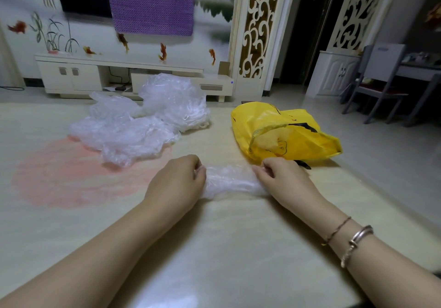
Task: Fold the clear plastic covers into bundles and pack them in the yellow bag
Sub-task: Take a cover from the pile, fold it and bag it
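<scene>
On the glossy pale table (214,248), the left hand (176,181) and the right hand (279,179) each pinch one end of a thin, wrinkled clear plastic cover (230,182), with fingers curled around it, so it lies between them as a soft narrow roll. Behind the left hand lies a loose, puffy pile of clear covers (143,119). The crumpled yellow bag (284,131) with its shiny skin lies just behind the right hand.

No legible text, label or number found; black markings on the yellow bag (284,131) cannot be read
</scene>
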Demonstrator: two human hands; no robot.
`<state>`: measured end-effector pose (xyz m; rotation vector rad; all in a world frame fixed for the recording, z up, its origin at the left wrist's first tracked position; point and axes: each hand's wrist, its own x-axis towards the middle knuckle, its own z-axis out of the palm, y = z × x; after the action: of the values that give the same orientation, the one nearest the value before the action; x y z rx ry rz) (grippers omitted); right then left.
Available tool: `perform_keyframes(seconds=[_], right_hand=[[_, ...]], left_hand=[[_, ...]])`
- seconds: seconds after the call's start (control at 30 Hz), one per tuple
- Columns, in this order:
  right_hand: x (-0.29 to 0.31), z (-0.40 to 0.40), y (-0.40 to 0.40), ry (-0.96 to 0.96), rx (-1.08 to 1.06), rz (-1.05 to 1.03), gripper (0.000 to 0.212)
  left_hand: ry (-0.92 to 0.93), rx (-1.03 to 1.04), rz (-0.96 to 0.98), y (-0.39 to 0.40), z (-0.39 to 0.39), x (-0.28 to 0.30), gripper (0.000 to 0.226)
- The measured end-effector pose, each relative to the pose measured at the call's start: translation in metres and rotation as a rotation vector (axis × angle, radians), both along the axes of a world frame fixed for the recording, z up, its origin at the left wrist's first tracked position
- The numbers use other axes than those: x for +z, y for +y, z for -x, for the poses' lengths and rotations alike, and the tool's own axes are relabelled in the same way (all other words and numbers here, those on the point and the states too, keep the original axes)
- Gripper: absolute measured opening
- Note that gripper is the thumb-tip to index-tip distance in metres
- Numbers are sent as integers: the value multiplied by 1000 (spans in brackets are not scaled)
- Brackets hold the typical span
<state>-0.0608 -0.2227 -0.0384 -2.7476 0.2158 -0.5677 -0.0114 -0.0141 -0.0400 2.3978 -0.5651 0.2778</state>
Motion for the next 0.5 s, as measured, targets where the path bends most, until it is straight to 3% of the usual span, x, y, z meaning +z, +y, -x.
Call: perform_keyframes(seconds=[0.13, 0.27, 0.37, 0.5], right_hand=[[1, 1, 1, 78, -78, 181, 28], [0, 0, -1, 91, -83, 311, 33], [0, 3, -1, 106, -42, 276, 29], [7, 4, -3, 96, 61, -82, 28]], left_hand=[[-75, 63, -239, -5, 5, 1, 14], [-89, 77, -275, 2, 7, 4, 18], [-29, 48, -202, 9, 6, 4, 20], [175, -76, 168, 9, 1, 11, 23]])
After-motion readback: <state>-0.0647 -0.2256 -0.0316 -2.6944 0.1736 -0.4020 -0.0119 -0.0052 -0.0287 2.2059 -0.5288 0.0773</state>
